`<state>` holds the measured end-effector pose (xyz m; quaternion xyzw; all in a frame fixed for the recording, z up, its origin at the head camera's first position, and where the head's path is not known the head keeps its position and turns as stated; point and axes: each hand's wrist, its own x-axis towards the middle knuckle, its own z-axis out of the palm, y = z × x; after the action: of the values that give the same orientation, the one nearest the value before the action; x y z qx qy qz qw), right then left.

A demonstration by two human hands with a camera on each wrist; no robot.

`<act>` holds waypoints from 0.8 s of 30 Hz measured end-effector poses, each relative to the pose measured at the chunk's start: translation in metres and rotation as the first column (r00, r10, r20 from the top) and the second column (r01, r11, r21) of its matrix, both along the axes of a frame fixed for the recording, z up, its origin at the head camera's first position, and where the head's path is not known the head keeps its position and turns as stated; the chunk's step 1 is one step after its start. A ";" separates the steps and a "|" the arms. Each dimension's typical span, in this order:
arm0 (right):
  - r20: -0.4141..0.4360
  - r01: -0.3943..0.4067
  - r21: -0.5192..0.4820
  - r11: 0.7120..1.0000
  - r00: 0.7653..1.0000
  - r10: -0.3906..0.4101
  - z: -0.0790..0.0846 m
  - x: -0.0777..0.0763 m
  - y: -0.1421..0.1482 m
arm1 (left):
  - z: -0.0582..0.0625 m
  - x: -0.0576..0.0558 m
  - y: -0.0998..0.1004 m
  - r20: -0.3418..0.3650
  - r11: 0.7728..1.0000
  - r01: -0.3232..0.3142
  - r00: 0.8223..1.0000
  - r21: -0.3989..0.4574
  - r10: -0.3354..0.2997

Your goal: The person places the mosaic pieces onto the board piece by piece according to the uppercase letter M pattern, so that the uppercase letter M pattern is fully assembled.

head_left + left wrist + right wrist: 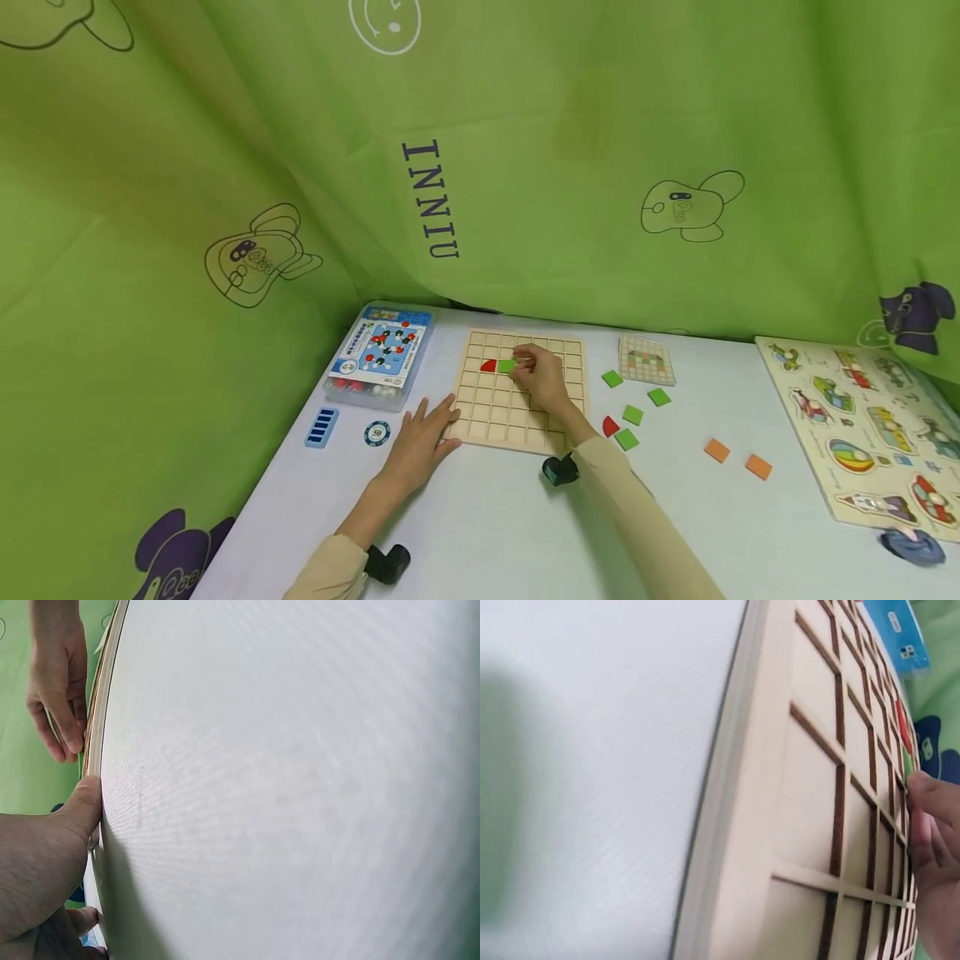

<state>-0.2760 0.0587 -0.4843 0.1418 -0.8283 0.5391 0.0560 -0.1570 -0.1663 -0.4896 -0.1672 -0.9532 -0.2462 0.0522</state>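
So, right hand [542,382] has thumb and fingertips bent together over the upper half of the grid board [491,412], pinching a green tile [507,367] at its right edge. Can't tell if the tile sits fully flat. It's square, so no long axis; it lies just left of those fingertips, with a red quarter-round tile [489,365] in the next cell to its left. Right hand is clearly the nearer one.

Left hand [420,443] grips nothing: fingers spread, resting at the board's lower left, thumb against the front edge in the left wrist view.

Right forearm crosses the board's lower right corner and hides some cells there.

Just right of that arm on the bench [487,533]: a loose red piece [611,426] and four loose green tiles, the closest to the person [626,439] right beside the red one. Pattern card [647,371] lies beyond them, near the curtain [525,208]. Two orange tiles [717,451] sit farther right, then a picture puzzle [877,433].

Left side: plastic box [382,350], blue block [322,427], round chip [377,433] near the left hand.
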 end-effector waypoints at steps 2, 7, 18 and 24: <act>0.020 0.004 -0.004 1.000 1.000 -0.004 0.000 -0.001 0.000 | 0.000 0.000 0.001 0.001 1.000 -0.002 1.000 -0.003 0.002; 0.022 -0.008 -0.016 1.000 1.000 0.008 0.000 -0.003 0.003 | -0.001 0.000 0.001 0.007 1.000 -0.012 1.000 -0.011 0.012; 0.034 -0.088 -0.035 0.995 0.995 0.090 0.002 0.022 0.046 | 0.000 0.002 0.003 0.019 1.000 -0.018 1.000 -0.010 0.018; 0.053 -0.070 -0.080 0.994 0.996 0.075 0.003 0.046 0.096 | -0.001 0.001 0.002 -0.011 1.000 -0.008 1.000 -0.012 0.007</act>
<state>-0.2301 0.1544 -0.4810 0.1544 -0.8021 0.5765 0.0187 -0.1556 -0.1644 -0.4909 -0.1653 -0.9550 -0.2394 0.0574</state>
